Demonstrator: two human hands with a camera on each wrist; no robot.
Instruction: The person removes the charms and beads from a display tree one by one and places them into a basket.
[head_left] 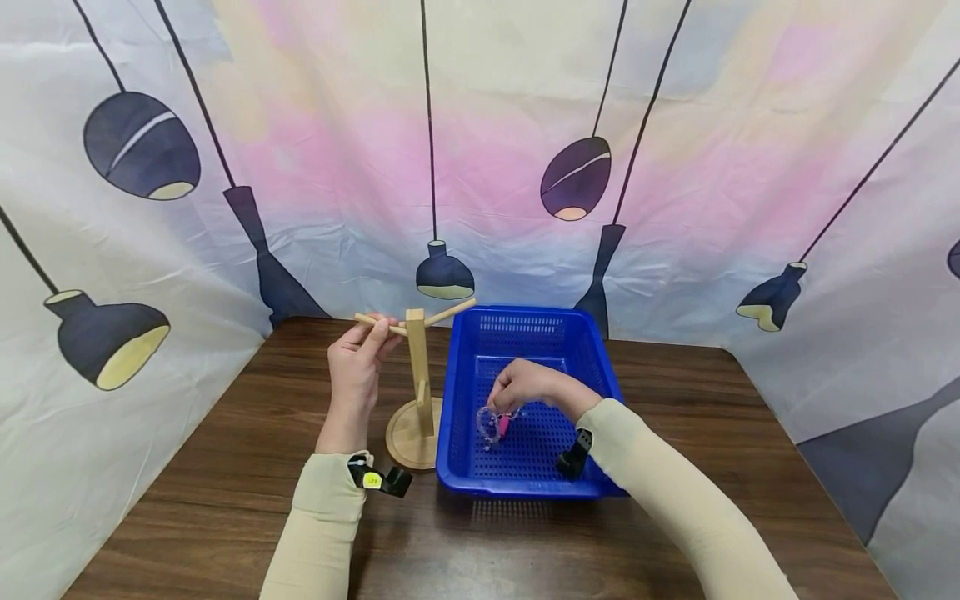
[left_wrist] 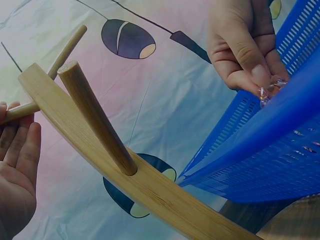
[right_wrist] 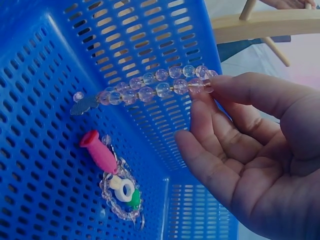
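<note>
My left hand [head_left: 354,367] holds a peg [left_wrist: 20,112] on the left side of a wooden stand [head_left: 418,358], near its top. The stand has an upright post, several pegs and a round base [head_left: 405,442]. Inside the blue basket [head_left: 525,485], my right hand [head_left: 525,382] pinches a bracelet of clear and pinkish beads [right_wrist: 145,94] between thumb and finger. The bracelet hangs from the fingertips, with a small greyish charm [right_wrist: 85,105] at its far end. Below it, on the basket floor, lie a pink charm [right_wrist: 103,156] and another beaded loop [right_wrist: 122,213] with white and green pieces.
The basket stands right beside the stand, on a dark wooden table [head_left: 690,433]. A cloth backdrop [head_left: 495,150] printed with hanging lamps rises behind the table. Each wrist wears a black strap with a camera mount [head_left: 576,454].
</note>
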